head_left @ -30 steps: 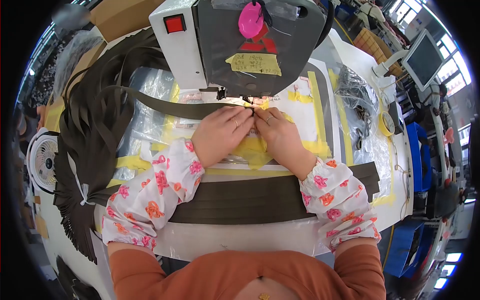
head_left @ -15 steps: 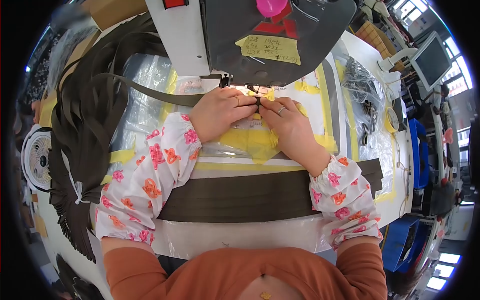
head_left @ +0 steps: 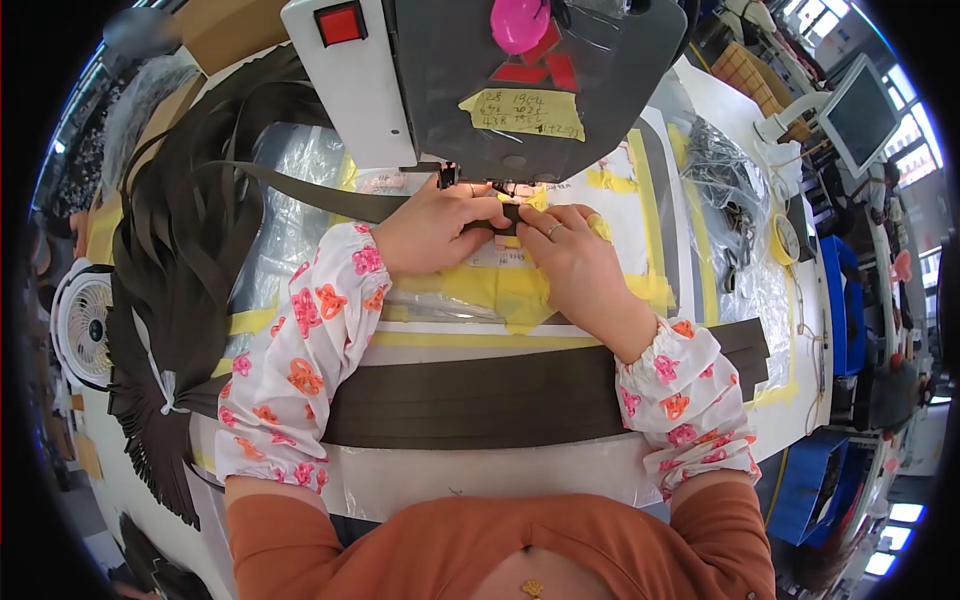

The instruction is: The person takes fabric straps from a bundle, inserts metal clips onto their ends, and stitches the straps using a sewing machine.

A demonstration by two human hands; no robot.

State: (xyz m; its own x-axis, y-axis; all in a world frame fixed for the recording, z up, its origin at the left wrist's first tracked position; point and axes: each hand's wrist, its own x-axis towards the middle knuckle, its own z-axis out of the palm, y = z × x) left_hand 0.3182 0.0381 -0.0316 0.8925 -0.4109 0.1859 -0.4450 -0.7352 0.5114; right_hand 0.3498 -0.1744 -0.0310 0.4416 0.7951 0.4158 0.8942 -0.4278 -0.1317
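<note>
**Both hands on a dark strip at the machine, centre of frame**

Nearest, bottom edge: person in a rust-brown top [head_left: 480,540], white floral sleeve covers [head_left: 300,375] on both forearms. Just above, lower centre: flat dark bands [head_left: 480,400] lying side by side across the table, running under the right forearm.

Centre: left hand [head_left: 435,235] has its fingers bent and clamped on the dark strip [head_left: 350,204], which comes in from the left and passes under that hand. Right hand [head_left: 585,265] has fingers close together, tips at the strip's short dark end between the hands. Can't tell whether they pinch it or only press; fingertips are small and partly hidden here. Yellow tape [head_left: 520,300] covers the work surface below.

Left of frame: large bundle of dark strips [head_left: 180,270], white fan [head_left: 85,325] beside it. Right: clear plastic bag [head_left: 715,170], tape roll [head_left: 784,240].

Top centre: grey machine head [head_left: 540,70] over the fingertips, red switch [head_left: 340,23], handwritten note [head_left: 525,113].

Far, upper right: monitor [head_left: 862,113], basket [head_left: 762,88]. Upper left: cardboard box [head_left: 230,30].
</note>
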